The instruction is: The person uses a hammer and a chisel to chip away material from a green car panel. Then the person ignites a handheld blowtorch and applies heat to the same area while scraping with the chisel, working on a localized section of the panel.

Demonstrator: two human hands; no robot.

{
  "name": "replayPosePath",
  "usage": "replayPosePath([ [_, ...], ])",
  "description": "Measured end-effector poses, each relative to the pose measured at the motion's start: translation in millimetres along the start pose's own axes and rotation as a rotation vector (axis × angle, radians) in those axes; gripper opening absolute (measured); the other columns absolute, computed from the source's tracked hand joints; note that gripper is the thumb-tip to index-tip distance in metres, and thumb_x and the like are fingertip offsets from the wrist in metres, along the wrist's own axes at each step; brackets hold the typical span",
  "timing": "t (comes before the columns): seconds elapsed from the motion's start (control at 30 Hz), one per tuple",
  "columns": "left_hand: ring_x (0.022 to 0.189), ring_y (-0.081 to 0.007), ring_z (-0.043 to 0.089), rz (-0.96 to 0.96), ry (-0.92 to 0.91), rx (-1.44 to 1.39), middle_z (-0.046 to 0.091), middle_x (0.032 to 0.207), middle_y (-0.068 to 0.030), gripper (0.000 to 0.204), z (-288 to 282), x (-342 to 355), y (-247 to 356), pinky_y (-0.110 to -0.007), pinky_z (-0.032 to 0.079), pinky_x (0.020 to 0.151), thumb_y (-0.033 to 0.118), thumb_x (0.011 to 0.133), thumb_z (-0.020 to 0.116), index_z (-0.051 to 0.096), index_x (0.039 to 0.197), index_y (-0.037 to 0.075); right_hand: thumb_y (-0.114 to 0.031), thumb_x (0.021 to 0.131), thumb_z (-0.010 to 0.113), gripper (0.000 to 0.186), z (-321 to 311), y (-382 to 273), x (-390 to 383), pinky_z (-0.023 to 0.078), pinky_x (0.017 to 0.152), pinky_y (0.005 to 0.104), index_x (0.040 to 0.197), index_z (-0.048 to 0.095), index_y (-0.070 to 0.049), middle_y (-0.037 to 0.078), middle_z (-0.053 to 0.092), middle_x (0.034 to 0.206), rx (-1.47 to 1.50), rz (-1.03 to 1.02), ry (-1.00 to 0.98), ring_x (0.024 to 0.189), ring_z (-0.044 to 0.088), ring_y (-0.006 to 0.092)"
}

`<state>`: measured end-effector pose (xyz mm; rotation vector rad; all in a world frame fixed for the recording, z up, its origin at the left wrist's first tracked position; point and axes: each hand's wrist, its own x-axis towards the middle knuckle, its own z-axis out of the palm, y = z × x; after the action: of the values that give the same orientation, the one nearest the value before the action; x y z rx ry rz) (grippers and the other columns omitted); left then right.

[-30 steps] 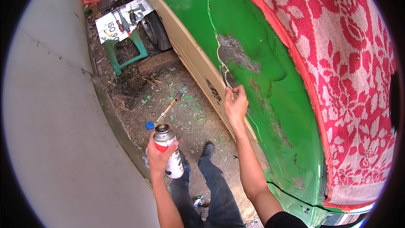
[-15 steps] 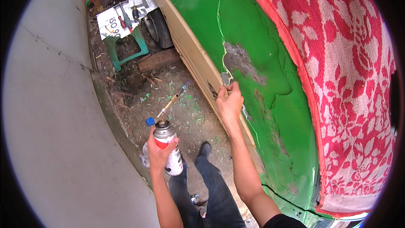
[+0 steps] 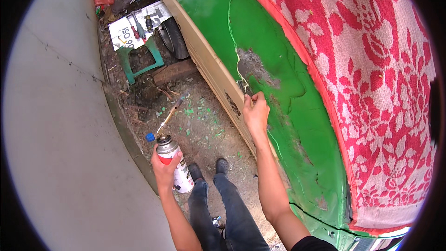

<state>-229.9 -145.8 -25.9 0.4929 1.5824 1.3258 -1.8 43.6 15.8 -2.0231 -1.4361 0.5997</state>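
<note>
My left hand (image 3: 163, 169) is wrapped round the can of a gas torch (image 3: 184, 179), white and red with a blue knob. Its brass nozzle (image 3: 173, 110) slants up and right, away from the car panel; no flame can be made out. In my right hand (image 3: 256, 111) the fingers pinch a scraper, whose grey blade (image 3: 241, 85) lies against the green car panel (image 3: 204, 23) near its tan lower edge. Above the blade, a pale, curling line of lifted paint (image 3: 238, 62) runs up the panel. Beside it is a rough grey bare patch (image 3: 256, 67).
A red and white floral cloth (image 3: 371, 88) covers the car's right side. At the left rises a pale grey wall-like surface (image 3: 60, 111). Beyond my feet, a green stool (image 3: 155, 58) stands under a white plate (image 3: 123, 35) with screwdrivers (image 3: 134, 31), near a wheel (image 3: 173, 37). Green paint flakes litter the ground.
The torch in my left hand has moved left and slightly down, away from the panel. My right hand with the scraper stays at nearly the same spot on the panel. The view has shifted slightly.
</note>
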Motion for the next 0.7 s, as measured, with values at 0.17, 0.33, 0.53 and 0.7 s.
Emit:
replayPosePath([
  [0.17,0.090,-0.0172,0.064,0.018,0.011,0.122,0.066,0.104,-0.0115,0.073,7,-2,9,-0.032,0.052,0.084,0.023,0.076,0.087,0.048,0.130,-0.007,-0.014,0.095,0.059,0.021,9,-12,1,0.052,0.071,0.0525,0.098,0.053,0.006,0.032,0.065,0.076,0.039,0.019,-0.038,0.074,0.067,0.0481],
  [0.33,0.087,-0.0166,0.064,0.060,-0.009,0.202,0.068,0.099,-0.0092,0.059,16,-8,32,-0.032,0.052,0.080,0.021,0.075,0.087,0.055,0.120,-0.002,-0.011,0.094,0.057,0.021,30,-31,6,0.053,0.074,0.0531,0.101,0.053,0.009,0.032,0.066,0.078,-0.092,0.043,-0.052,0.079,0.068,0.0472],
  [0.53,0.083,-0.0141,0.064,0.056,-0.008,0.172,0.068,0.096,-0.0071,0.052,22,-9,53,-0.030,0.053,0.076,0.017,0.076,0.086,0.055,0.116,0.001,-0.006,0.091,0.056,0.031,51,-36,3,0.054,0.074,0.0569,0.115,0.052,0.015,0.034,0.066,0.079,-0.195,0.025,-0.139,0.081,0.069,0.0486],
  [0.7,0.081,-0.0129,0.063,0.079,0.053,0.148,0.067,0.095,-0.0055,0.050,12,-5,69,-0.029,0.053,0.073,0.013,0.078,0.085,0.055,0.115,0.001,-0.008,0.091,0.059,0.024,43,-9,9,0.054,0.073,0.0561,0.106,0.053,0.011,0.035,0.066,0.081,-0.213,-0.007,-0.235,0.080,0.069,0.0488],
])
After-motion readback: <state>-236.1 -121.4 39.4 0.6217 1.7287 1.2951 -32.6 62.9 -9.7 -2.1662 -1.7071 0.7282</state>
